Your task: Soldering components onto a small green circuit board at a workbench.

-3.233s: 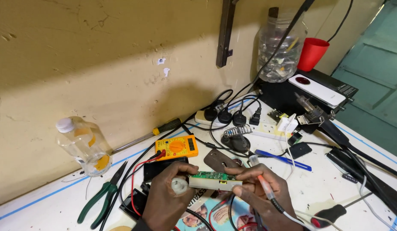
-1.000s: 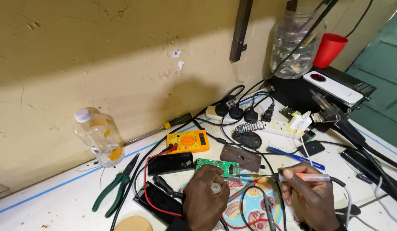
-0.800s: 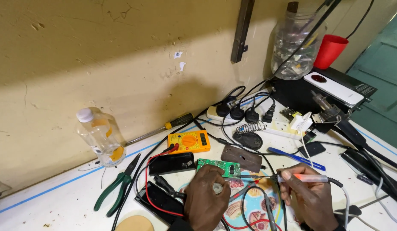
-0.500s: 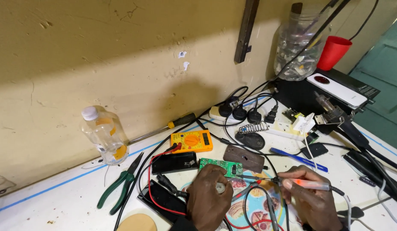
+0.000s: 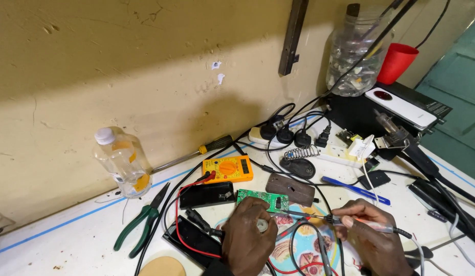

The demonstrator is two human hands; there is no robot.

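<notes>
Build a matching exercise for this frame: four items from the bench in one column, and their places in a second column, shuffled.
Items:
1. yellow multimeter
2. green-handled pliers
3. red cup
4. green circuit board

Places:
A. at the back right, beside the clear plastic jar
B. under the fingertips of the left hand, with the tip of the soldering iron held by the right hand pointing at it
C. just behind the black battery holder
D. flat on the table, in front of the clear plastic bottle

Pairs: 1-C, 2-D, 3-A, 4-B
</notes>
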